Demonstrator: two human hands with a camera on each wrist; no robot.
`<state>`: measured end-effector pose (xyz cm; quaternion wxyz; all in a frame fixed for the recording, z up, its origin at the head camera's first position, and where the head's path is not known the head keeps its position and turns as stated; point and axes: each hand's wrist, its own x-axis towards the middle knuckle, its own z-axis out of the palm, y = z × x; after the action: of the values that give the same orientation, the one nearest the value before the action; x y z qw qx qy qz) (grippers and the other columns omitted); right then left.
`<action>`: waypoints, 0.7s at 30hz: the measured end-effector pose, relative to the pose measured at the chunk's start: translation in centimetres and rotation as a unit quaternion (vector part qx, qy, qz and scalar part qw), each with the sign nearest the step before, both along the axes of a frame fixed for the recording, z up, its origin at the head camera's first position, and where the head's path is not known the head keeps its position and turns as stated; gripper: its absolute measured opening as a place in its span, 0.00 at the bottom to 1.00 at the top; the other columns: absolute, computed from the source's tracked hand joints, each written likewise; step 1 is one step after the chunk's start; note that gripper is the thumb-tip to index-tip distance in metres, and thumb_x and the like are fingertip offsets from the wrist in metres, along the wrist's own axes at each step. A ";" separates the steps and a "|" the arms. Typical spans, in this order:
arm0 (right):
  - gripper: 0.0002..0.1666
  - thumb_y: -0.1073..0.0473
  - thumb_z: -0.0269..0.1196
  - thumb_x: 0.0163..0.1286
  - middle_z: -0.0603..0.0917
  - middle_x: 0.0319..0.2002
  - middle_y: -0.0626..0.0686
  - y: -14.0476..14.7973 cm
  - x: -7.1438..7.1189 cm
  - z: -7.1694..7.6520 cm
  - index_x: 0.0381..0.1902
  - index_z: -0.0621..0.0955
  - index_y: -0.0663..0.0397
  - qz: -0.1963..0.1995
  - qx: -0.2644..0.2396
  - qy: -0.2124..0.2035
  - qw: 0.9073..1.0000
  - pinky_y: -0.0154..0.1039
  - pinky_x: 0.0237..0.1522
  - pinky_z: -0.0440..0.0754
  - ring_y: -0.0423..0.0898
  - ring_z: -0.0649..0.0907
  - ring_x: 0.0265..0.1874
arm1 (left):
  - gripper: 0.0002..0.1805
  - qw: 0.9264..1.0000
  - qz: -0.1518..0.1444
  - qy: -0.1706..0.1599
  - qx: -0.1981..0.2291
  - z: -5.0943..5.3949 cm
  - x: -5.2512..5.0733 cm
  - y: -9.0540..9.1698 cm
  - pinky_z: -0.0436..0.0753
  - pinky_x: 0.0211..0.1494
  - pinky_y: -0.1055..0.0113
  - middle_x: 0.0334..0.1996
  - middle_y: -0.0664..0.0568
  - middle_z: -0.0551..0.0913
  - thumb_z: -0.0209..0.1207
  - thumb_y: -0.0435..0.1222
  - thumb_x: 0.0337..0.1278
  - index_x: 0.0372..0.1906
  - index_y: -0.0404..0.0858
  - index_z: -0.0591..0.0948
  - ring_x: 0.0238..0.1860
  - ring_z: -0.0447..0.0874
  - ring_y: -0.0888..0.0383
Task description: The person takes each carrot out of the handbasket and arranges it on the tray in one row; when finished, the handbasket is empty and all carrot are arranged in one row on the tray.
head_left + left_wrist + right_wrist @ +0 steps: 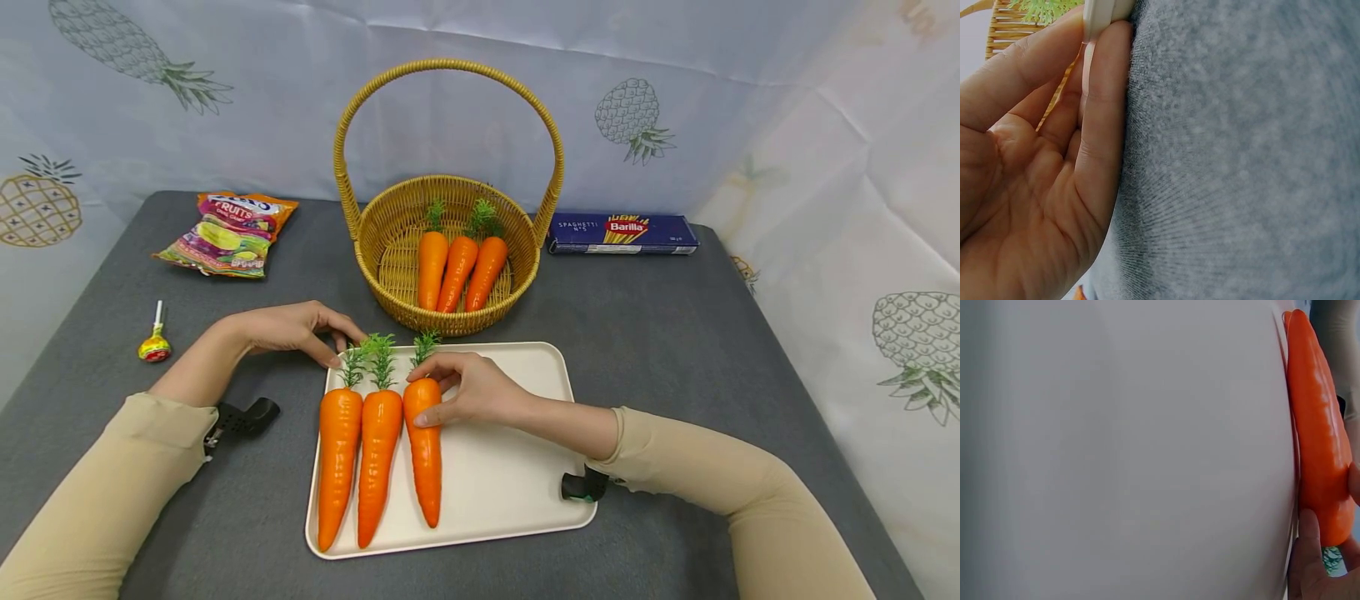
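Observation:
My right hand (476, 392) grips a carrot (425, 467) near its leafy top, over the cream tray (510, 492). In the right wrist view, thumb and fingers lie on both sides of that carrot (1317, 419). To its left on the tray lie two more carrots, one in the middle (379, 467) and one at the left edge (340, 467), green tops pointing away from me. At the tray's far left corner is my left hand (296, 327). The left wrist view shows its thumb and finger pinching the tray's rim (1102, 17).
Behind the tray stands a woven basket (386, 258) with a tall handle, holding three carrots (459, 271). Right of it lies a blue spaghetti box (622, 234). A candy bag (225, 236) and a lollipop (155, 343) lie on the grey table (660, 333), toward the left.

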<state>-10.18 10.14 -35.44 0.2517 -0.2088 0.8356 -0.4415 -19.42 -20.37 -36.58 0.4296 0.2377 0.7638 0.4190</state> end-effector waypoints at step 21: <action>0.28 0.58 0.77 0.52 0.85 0.44 0.53 0.5 -0.3 0.6 0.53 0.84 0.47 0.001 -0.005 -0.007 1.000 0.31 0.44 0.81 0.38 0.83 0.38 | 0.30 1.000 0.001 0.002 -0.004 -0.1 -0.1 0.0 0.80 0.44 0.67 0.43 0.46 0.80 0.66 0.33 0.56 0.64 0.31 0.76 0.42 0.78 0.61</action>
<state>-10.50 10.63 -34.88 0.2563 -0.2077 0.8316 -0.4468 -19.50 -20.36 -36.64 0.4286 0.2358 0.7663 0.4165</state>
